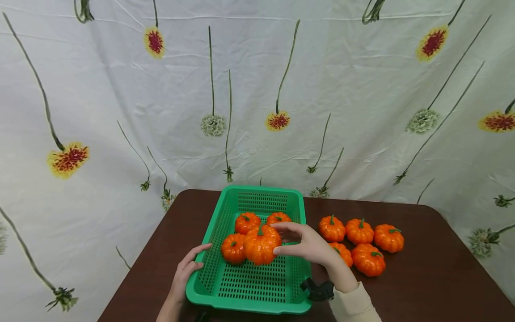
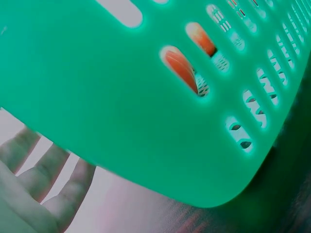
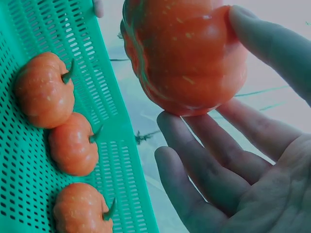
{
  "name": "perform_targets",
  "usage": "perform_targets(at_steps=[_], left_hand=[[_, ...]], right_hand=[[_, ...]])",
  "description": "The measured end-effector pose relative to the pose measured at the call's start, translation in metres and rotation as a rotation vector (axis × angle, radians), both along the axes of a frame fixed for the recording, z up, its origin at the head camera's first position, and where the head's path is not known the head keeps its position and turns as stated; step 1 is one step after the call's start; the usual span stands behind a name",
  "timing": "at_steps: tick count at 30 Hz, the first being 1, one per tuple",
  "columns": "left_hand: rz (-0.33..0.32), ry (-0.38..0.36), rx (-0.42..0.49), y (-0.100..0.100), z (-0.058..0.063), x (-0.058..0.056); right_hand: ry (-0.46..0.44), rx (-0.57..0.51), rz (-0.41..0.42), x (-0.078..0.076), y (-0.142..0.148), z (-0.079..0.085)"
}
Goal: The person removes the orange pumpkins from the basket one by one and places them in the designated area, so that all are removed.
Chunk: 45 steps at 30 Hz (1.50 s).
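Observation:
My right hand (image 1: 303, 243) grips a small orange pumpkin (image 1: 262, 245) between thumb and fingers, held up over the green plastic basket (image 1: 257, 305). In the right wrist view the held pumpkin (image 3: 189, 53) sits at the fingertips, above the basket wall. Three other pumpkins lie inside the basket: one at the left (image 1: 233, 248), one behind it (image 1: 247, 222) and one farther right (image 1: 278, 218). At the basket's left rim rests my left hand (image 1: 186, 273), thumb and fingers at the edge. The left wrist view shows its fingers (image 2: 68, 194) by the slotted basket wall (image 2: 121, 111).
Several more pumpkins (image 1: 368, 259) stand grouped on the dark brown table (image 1: 426, 277), right of the basket. A white cloth with printed flowers (image 1: 257, 147) hangs behind the table's far edge. A black band (image 1: 318, 290) is on my right wrist.

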<state>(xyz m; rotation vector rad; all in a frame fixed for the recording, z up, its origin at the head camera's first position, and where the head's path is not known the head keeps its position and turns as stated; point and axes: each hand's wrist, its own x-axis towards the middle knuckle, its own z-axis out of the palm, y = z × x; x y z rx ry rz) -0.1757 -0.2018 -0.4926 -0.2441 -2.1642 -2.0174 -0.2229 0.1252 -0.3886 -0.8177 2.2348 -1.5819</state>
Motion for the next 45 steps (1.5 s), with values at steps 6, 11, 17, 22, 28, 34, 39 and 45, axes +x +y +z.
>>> perform_targets(at_steps=[6,11,17,22,28,34,39,45], left_hand=[[0.000,0.009,0.000,0.000,0.001,0.000],[0.008,0.008,-0.014,0.000,0.001,0.001],[0.017,-0.005,-0.016,0.000,0.002,0.000],[0.018,0.002,-0.020,0.000,0.002,0.000],[0.005,0.010,-0.010,0.001,0.001,0.000],[-0.016,0.016,0.018,0.000,0.000,-0.001],[-0.026,0.019,0.030,0.000,0.000,-0.001],[-0.022,0.005,0.037,0.000,0.000,0.000]], right_hand=[[0.015,-0.057,-0.062,0.004,0.013,-0.005],[-0.022,-0.106,-0.165,0.010,0.024,-0.006],[-0.019,-0.149,-0.313,0.017,0.037,-0.007],[0.021,-0.165,-0.442,0.022,0.048,-0.012],[0.044,-0.206,-0.570,0.026,0.060,-0.018],[0.011,-0.209,-0.715,0.032,0.071,-0.019],[-0.077,-0.233,-0.867,0.035,0.080,-0.022],[-0.102,-0.300,-1.026,0.037,0.092,-0.030]])
